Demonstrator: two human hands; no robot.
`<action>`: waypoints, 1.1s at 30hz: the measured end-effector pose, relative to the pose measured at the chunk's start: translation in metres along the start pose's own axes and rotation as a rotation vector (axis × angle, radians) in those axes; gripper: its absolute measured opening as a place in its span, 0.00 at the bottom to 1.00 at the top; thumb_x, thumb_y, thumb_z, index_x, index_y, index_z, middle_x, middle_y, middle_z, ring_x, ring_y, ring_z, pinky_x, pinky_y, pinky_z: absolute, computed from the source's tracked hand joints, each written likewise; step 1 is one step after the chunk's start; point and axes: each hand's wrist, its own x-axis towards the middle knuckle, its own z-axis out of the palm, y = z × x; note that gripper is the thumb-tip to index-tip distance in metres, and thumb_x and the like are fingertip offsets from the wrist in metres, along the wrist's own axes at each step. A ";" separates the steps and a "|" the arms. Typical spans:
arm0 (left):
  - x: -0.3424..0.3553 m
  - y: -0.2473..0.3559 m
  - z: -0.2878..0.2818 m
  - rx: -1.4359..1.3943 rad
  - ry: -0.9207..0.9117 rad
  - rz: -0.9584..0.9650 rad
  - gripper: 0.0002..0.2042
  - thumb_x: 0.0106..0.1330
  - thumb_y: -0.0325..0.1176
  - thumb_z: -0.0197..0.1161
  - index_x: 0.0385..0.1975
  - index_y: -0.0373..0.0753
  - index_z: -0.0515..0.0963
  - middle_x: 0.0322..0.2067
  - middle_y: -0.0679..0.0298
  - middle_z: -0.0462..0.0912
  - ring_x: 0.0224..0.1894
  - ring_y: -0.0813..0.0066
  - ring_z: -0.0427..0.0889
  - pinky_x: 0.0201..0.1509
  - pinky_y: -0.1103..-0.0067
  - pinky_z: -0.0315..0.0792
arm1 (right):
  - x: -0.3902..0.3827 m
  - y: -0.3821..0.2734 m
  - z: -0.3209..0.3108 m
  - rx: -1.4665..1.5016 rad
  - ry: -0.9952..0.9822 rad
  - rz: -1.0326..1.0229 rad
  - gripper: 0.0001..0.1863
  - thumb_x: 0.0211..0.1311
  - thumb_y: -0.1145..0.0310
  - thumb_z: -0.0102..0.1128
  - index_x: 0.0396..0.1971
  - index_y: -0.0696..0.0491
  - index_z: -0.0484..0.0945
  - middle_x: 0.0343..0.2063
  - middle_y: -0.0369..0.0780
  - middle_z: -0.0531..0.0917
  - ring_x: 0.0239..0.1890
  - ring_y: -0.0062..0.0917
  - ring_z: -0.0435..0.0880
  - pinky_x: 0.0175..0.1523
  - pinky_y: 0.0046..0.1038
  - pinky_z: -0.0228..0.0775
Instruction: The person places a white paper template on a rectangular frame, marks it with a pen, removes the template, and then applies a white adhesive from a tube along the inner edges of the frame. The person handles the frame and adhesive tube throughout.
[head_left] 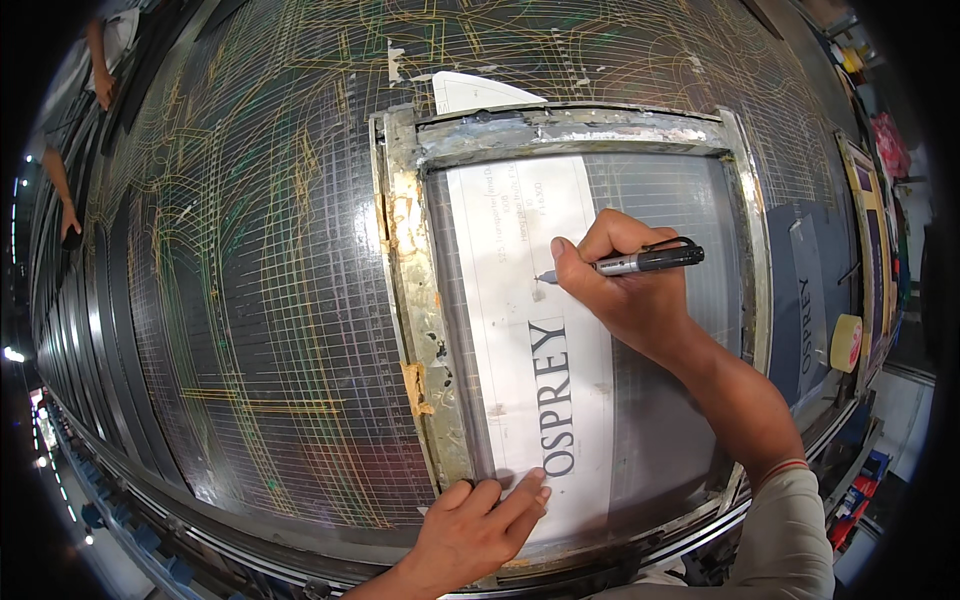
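My right hand [630, 275] grips a grey-and-black marker pen [640, 261], its tip pointing left at a small dark patch on a long white paper sheet [510, 350]. Whether the tip touches is too fine to tell. Large dark lettering runs along the sheet's near half. The sheet lies inside a worn metal screen frame [405, 250], seemingly beneath its sheer grey mesh [670, 430]. My left hand [480, 525] rests at the near end of the lettering, fingers extended and fingertips pressing down, holding nothing.
The frame sits on a dark table [270, 250] covered in yellow, green and white lines. Another white piece [485, 92] pokes out beyond its far bar. On the right are a dark blue panel [795, 260] and a yellow tape roll [846, 343]. Another person's hands [103, 88] show at far left.
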 end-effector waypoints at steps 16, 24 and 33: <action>0.000 0.000 -0.002 -0.018 -0.017 -0.004 0.09 0.66 0.37 0.65 0.42 0.46 0.86 0.53 0.76 0.82 0.33 0.82 0.68 0.38 0.80 0.57 | -0.001 0.000 -0.001 0.115 0.026 0.061 0.17 0.59 0.72 0.69 0.15 0.53 0.70 0.14 0.30 0.74 0.18 0.09 0.67 0.23 0.19 0.58; 0.001 0.001 -0.002 -0.028 -0.013 -0.015 0.08 0.65 0.37 0.66 0.41 0.46 0.86 0.53 0.76 0.82 0.33 0.82 0.68 0.36 0.81 0.57 | 0.000 0.000 0.000 0.023 0.014 0.028 0.17 0.59 0.71 0.69 0.15 0.53 0.70 0.12 0.30 0.74 0.16 0.08 0.67 0.21 0.20 0.59; 0.000 0.001 0.000 -0.021 -0.015 -0.011 0.08 0.66 0.36 0.64 0.42 0.47 0.86 0.54 0.76 0.81 0.34 0.83 0.68 0.37 0.81 0.57 | 0.000 -0.002 -0.001 0.001 0.013 0.009 0.18 0.59 0.72 0.69 0.15 0.53 0.69 0.12 0.31 0.74 0.16 0.09 0.67 0.20 0.21 0.59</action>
